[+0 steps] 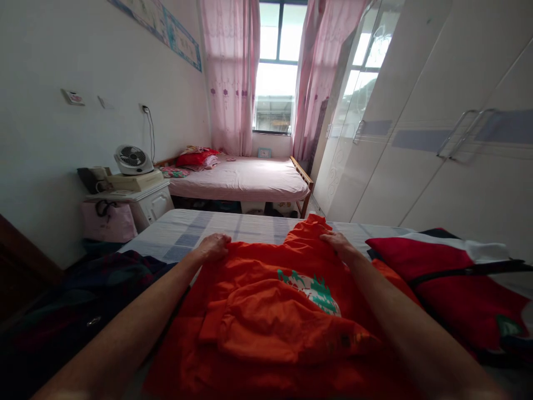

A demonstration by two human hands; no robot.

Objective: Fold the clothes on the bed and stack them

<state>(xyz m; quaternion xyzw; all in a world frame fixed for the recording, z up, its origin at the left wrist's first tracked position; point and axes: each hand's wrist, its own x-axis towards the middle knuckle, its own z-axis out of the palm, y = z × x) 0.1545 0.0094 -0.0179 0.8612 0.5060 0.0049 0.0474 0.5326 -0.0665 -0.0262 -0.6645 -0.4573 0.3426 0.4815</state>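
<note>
An orange shirt (262,278) with a green and white print lies spread on the near bed, one part of it folded over toward me. My left hand (214,246) is closed on its far left edge. On the far right, my right hand (336,243) grips the fabric beside a bunched orange piece that sticks up toward the far side. Both fists hide the exact bit of cloth inside them. The near end of the shirt runs under my forearms and out of the frame.
Red and black garments (449,266) are piled on the right. Dark plaid cloth (104,289) lies on the left. Beyond the striped sheet (191,225) stands a second bed (250,178). A fan (133,158) sits on a box atop a white cabinet (154,205); white wardrobes (416,166) line the right.
</note>
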